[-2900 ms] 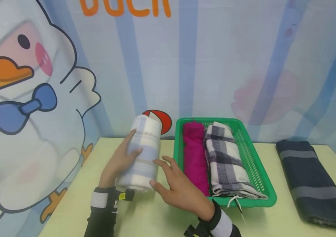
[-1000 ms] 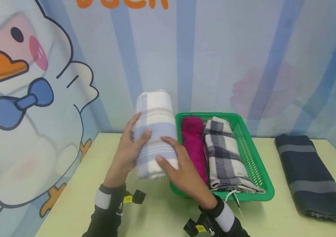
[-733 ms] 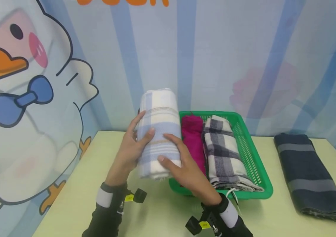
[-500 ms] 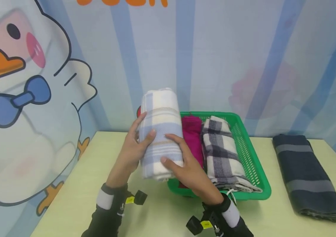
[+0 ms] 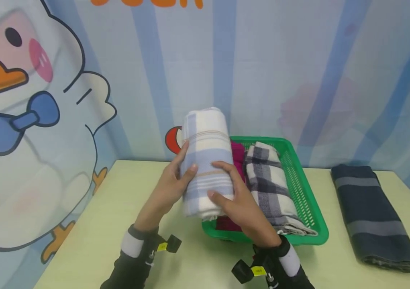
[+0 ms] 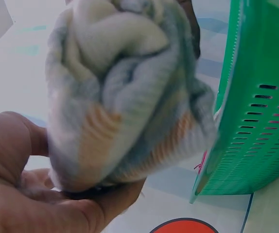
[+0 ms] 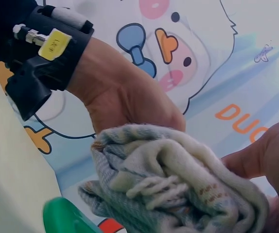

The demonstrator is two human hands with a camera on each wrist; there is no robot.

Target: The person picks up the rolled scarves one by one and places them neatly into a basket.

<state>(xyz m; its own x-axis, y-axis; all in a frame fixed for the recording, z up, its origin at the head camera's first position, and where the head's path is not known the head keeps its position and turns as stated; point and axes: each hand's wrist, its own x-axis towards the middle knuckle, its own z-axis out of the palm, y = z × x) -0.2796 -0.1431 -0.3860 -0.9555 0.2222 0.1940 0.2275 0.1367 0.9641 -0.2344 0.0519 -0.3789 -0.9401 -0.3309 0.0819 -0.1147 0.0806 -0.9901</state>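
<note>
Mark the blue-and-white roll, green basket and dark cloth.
Blue-and-white roll [image 5: 206, 157]: head view, middle of side
Green basket [image 5: 307, 188]: head view, right rim
Dark cloth [image 5: 371, 208]: head view, upper face

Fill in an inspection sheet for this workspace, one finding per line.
Surface: pale table, bearing a green basket.
Job's things: white-and-blue rolled cloth held up, partly hiding the magenta cloth in the head view; that and a plaid cloth lie in the basket.
Clutter: dark folded cloth with gray stripes, lying right of the basket.
Hands: left hand and right hand grip the rolled cloth from opposite sides.
Cables: nothing seen.
Surroundings: striped backdrop with a cartoon duck behind the table.
</note>
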